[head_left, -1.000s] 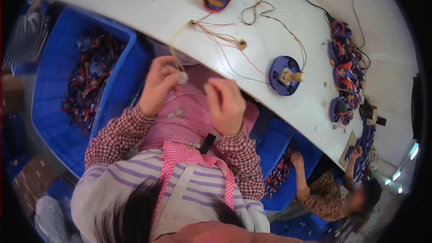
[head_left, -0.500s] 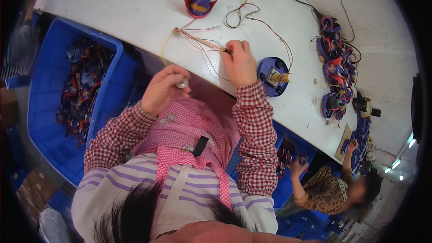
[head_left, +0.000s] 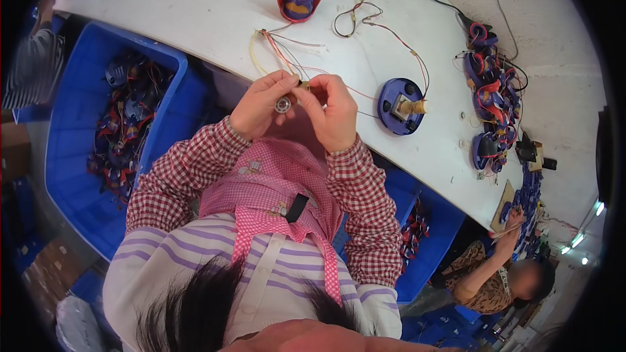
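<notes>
Both my hands have come together at the table's near edge. Closed fingers of my left hand (head_left: 261, 105) hold a small round silvery disc (head_left: 282, 104) and pinch at a small dark and brassy part (head_left: 304, 85). The same part is gripped from the other side by my right hand (head_left: 334, 112); the fingers hide most of it. Thin red, orange and yellow wires (head_left: 282, 52) run from it toward a purple toy head (head_left: 300, 3) with white horns and a red collar. Right of my hands lies a round purple toy shell (head_left: 393, 117) with a tan piece on it.
A blue bin (head_left: 72, 150) full of toy parts stands left of the white table (head_left: 222, 19). Another blue bin (head_left: 433, 228) sits below the table at right. A row of purple toy parts (head_left: 489, 98) lines the wall side. A co-worker (head_left: 486, 280) works at lower right.
My right hand has moved left and toward me with the wire end, and my left hand has risen to meet it. The co-worker's arm has reached up toward the table.
</notes>
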`<act>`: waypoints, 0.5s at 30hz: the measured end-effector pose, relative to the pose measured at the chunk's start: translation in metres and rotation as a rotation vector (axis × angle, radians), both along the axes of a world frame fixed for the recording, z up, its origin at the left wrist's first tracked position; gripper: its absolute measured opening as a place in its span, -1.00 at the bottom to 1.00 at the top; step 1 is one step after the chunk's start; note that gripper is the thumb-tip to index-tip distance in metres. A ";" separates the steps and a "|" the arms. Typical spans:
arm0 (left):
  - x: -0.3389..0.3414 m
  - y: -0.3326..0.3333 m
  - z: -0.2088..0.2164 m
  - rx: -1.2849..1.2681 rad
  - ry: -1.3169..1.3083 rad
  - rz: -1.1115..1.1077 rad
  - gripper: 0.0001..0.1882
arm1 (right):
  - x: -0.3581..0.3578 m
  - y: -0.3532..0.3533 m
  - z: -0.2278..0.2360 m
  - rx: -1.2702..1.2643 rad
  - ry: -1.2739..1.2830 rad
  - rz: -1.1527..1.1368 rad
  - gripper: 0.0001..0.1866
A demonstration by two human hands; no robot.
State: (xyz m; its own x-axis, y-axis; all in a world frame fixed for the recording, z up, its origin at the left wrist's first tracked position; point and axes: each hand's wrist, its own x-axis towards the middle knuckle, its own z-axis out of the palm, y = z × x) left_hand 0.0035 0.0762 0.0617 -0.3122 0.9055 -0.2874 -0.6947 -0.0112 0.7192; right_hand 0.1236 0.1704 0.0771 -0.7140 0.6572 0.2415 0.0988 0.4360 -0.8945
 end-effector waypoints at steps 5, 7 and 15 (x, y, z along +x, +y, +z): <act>-0.005 0.000 -0.003 -0.004 0.047 -0.025 -0.85 | 0.008 -0.003 0.000 0.178 0.045 0.034 -0.81; -0.004 0.000 -0.003 -0.002 0.060 -0.036 -0.86 | 0.010 -0.003 -0.001 0.194 0.053 0.044 -0.82; -0.002 -0.001 -0.003 -0.038 0.224 0.040 -0.88 | 0.010 0.000 -0.003 0.158 0.059 0.108 -0.84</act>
